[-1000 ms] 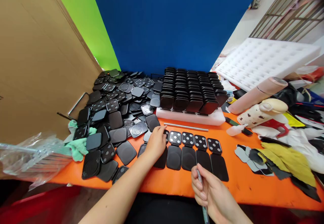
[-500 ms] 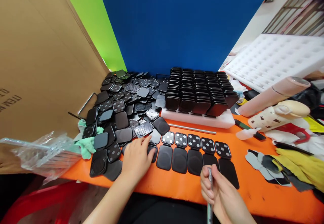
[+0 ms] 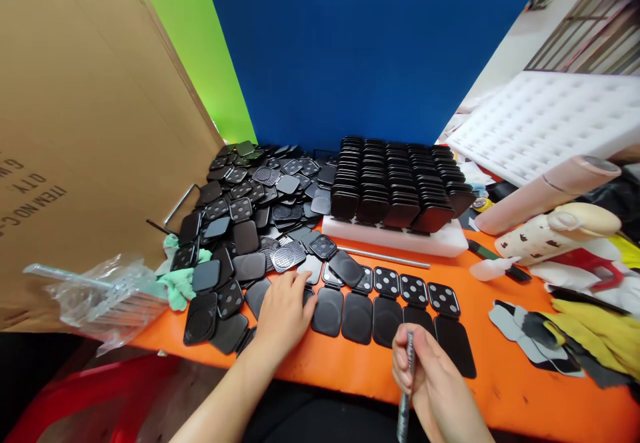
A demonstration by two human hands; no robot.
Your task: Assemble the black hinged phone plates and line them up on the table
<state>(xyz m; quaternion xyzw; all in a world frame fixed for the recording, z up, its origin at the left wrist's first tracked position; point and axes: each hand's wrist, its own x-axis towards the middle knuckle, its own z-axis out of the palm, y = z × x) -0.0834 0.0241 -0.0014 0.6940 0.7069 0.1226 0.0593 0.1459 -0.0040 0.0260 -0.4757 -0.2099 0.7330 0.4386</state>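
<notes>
My left hand (image 3: 284, 313) rests at the left end of a row of black hinged square cases (image 3: 357, 317), its fingers curled over one case that is mostly hidden under them. Several cases in this row lie open, with dotted panels above and plain black panels below. A loose hinged case (image 3: 346, 268) overlaps the tops of the row's left part. In my right hand (image 3: 417, 363) is a thin silver metal rod (image 3: 404, 409) with a ridged upper part, gripped between thumb and fingers just in front of the row's right part.
A heap of black cases (image 3: 246, 236) covers the left side. Black pieces stand stacked on a white foam block (image 3: 390, 235). Another metal rod (image 3: 383, 257) lies before it. To the right are a patterned bottle (image 3: 533, 233) and yellow gloves (image 3: 595, 333); cardboard (image 3: 100, 129) rises left.
The loose hinged case has shifted right and nearer, now lying over the row's dotted panels. My left hand has moved slightly closer to me. The rod in my right hand is tilted more.
</notes>
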